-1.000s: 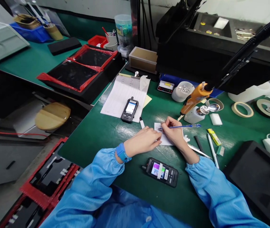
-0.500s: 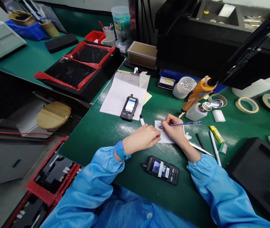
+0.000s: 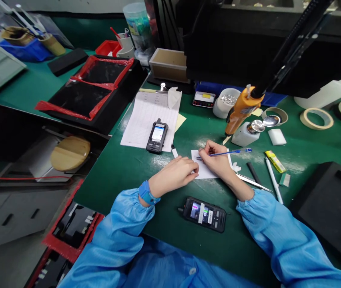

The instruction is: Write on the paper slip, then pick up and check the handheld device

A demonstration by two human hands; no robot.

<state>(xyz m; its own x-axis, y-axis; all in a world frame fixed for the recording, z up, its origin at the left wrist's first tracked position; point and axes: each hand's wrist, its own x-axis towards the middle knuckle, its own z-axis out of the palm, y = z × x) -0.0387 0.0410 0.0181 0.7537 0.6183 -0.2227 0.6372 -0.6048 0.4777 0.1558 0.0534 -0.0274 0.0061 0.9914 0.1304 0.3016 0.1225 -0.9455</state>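
**Paper slip under the pen, writing in hand**

Paper slip [image 3: 204, 170] lies flat on the green tabletop [image 3: 122, 168], just in front of me, between my two hands. From the head view, the only one I have, my right hand [image 3: 217, 162] has its grip pinched around a blue pen [image 3: 229, 152], the tip down on the slip's upper left part and the barrel pointing off to my right. My left hand [image 3: 175, 175] rests on the tabletop with its fingers loosely curled; the fingertips press the slip's left edge to pin it. That grip holds nothing, it only bears down.

A black handset [image 3: 204, 214] with a lit screen lies near my wrists, apart from the slip. A second handset [image 3: 157, 137] rests on a lined sheet on a clipboard [image 3: 148, 120] further back. To the right of the slip lie tweezers [image 3: 253, 182], a white pen [image 3: 273, 185] and a yellow marker [image 3: 275, 161]; an orange driver [image 3: 240, 111] hangs above them.

I judge the step to be writing a note on the slip, with the stroke barely begun, since I cannot make out any marks under my hand. The next move, as I see it, calls for a steady left hand so the slip does not skate on the smooth mat, light pen pressure, and small wrist travel to the right.
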